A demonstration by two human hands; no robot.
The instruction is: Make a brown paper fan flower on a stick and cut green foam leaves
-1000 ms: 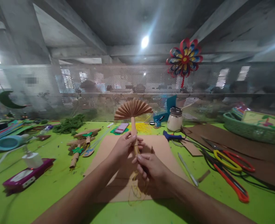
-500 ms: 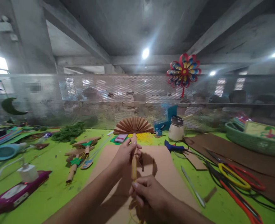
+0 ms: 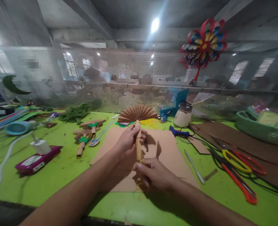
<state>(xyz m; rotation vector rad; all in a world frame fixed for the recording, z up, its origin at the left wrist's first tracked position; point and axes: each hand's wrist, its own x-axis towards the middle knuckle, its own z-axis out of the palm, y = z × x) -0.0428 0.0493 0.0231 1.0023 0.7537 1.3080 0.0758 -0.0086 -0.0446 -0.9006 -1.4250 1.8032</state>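
Observation:
A brown pleated paper fan (image 3: 138, 113) spreads in a half circle above a rolled cardboard handle. My left hand (image 3: 130, 136) is closed around the upper part of that handle, holding the fan upright. At the handle's lower end, my right hand (image 3: 150, 172) pinches a thin yellow string (image 3: 142, 152) that runs down along the handle. Loose loops of the string hang under the right fingers. Beneath both hands lies a sheet of brown cardboard (image 3: 167, 144), with the hands' shadows on it.
Left lie cardboard pieces with green stars (image 3: 83, 141), a purple power strip (image 3: 38, 160) and a blue bowl (image 3: 17, 128). To the right are a blue glue gun (image 3: 180, 131), a white pen-like tool (image 3: 194, 166), scissors (image 3: 237, 160), a red-orange cutter (image 3: 240, 183) and a green basket (image 3: 258, 130).
The view has tipped downward, so the table's front edge now shows. Both hands keep their hold on the fan handle and the string, with little change between them.

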